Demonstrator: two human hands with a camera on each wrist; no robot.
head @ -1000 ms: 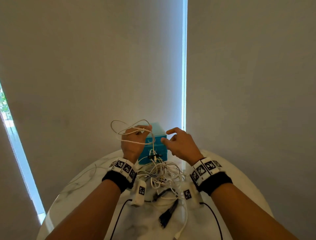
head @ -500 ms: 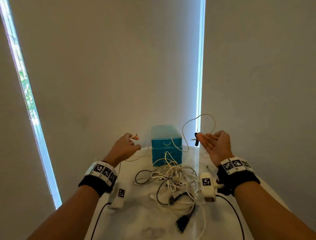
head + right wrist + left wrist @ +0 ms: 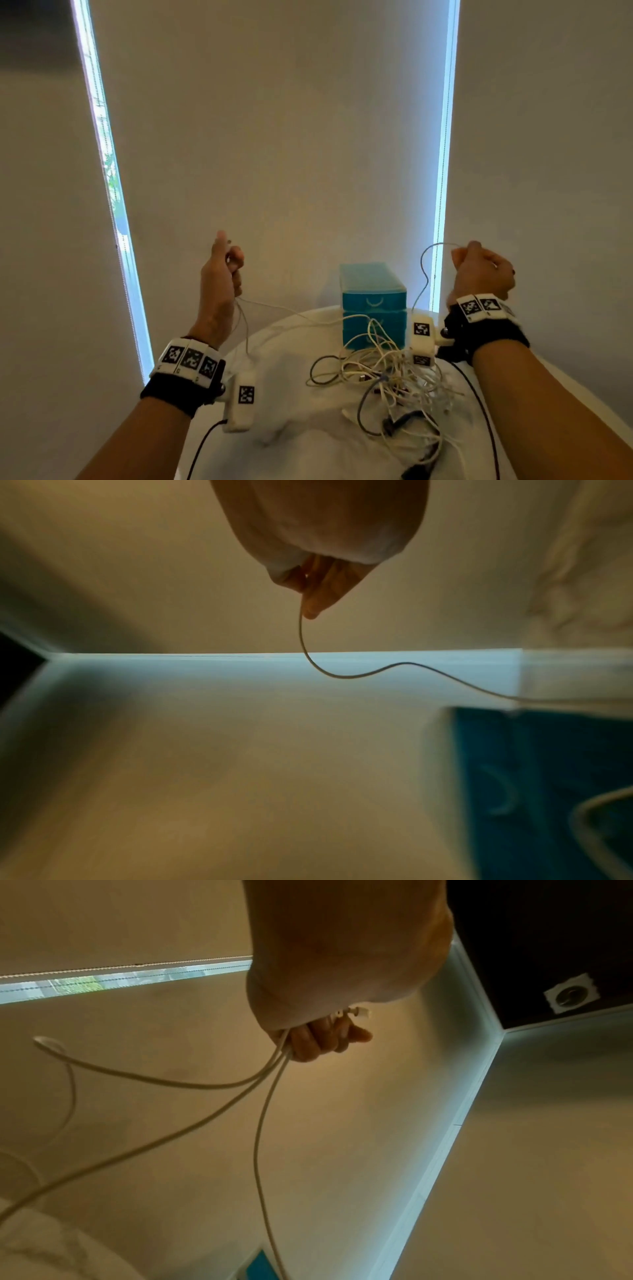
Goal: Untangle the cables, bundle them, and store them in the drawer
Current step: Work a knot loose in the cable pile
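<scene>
1. The left hand [image 3: 221, 284], raised at centre left of the head view, has its fingers curled round a few strands of white cable [image 3: 219, 1083]; a small connector [image 3: 359, 1011] pokes out above the fist in the left wrist view.
2. The right hand [image 3: 481, 270], raised at centre right, pinches a thin cable [image 3: 342, 675] between thumb and fingertips; it loops off the hand and drops toward the table.
3. The step in hand looks like drawing strands out of the tangle [image 3: 387, 380], which lies low and right of centre on the round white table [image 3: 291, 428], just in front of the blue drawer unit [image 3: 373, 301].
4. To do it well, I would pull slowly and apart, watching whether the pile lifts as one; if it does, ease off and feed the snagged loop through instead of tightening it.
5. Whether both hands hold the same cable cannot be told.
6. Room: open air above and to both sides of the pile. The table rim curves close behind the drawer unit, so a hard tug could drag the unit or the pile toward an edge.
7. The drawers appear closed; nothing is bundled yet.
</scene>
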